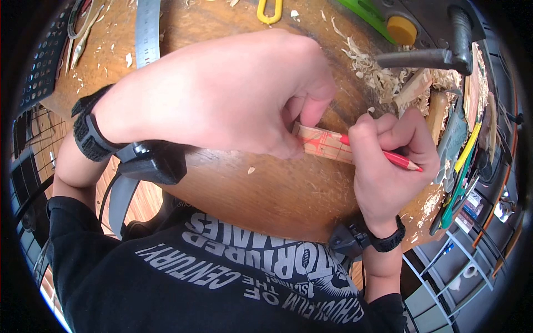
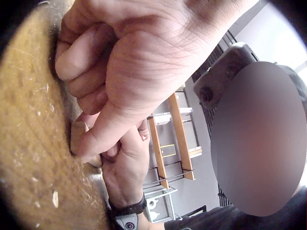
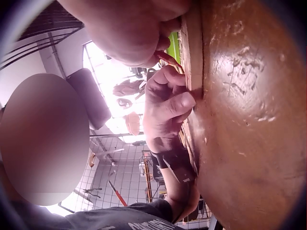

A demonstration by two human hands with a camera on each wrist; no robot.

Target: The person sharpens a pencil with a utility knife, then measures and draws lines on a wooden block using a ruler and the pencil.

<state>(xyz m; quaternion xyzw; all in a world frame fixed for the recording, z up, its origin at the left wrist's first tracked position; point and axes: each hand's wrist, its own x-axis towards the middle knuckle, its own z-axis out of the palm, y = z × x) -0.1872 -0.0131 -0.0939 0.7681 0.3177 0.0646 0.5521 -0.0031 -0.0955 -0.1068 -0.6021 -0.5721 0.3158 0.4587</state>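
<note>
The left hand (image 1: 244, 91) is pinching the wood (image 1: 330, 146) near its end, a good spot; the right hand (image 1: 386, 155) is gripping a pencil (image 1: 401, 161). The wood is looking light and stiff.

An open stretch of tabletop (image 1: 239, 191) runs between the left hand (image 1: 233, 94) and the dark shirt (image 1: 194, 283), with one small wood chip (image 1: 251, 170). Beyond and right of the right hand (image 1: 393, 155), shavings (image 1: 383, 77), a metal bar (image 1: 416, 58) and clustered tools (image 1: 454, 139) block passage.
</note>
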